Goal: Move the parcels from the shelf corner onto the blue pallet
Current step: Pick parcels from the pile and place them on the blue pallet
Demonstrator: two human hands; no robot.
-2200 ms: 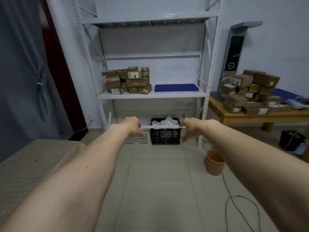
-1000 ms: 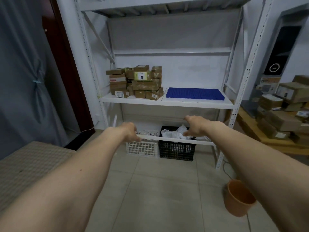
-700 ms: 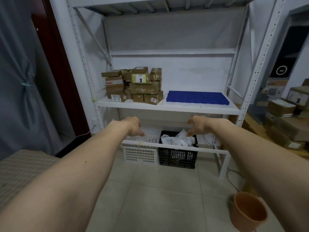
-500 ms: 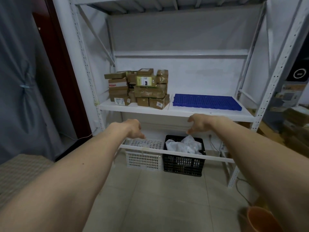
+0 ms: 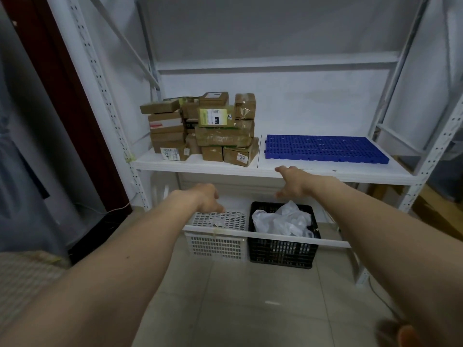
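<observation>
Several brown cardboard parcels (image 5: 203, 128) are stacked in the left corner of the white shelf (image 5: 325, 172). A flat blue pallet (image 5: 325, 149) lies on the same shelf, to the right of the stack, with nothing on it. Both my arms reach forward below the shelf's front edge. My left hand (image 5: 206, 200) hangs with loosely curled fingers and holds nothing. My right hand (image 5: 292, 181) is just below the shelf edge, fingers relaxed and spread, also holding nothing. Neither hand touches a parcel.
Under the shelf stand a white lattice basket (image 5: 218, 236) and a black crate (image 5: 283, 249) with white plastic bags in it, behind a low white rail (image 5: 330, 242). White perforated uprights (image 5: 105, 91) frame the shelf. A dark red door frame and grey curtain are at left.
I have come closer to the shelf, so the parcels and pallet look larger. Both hands have risen toward the shelf edge, still holding nothing. The orange pot has almost left the view.
</observation>
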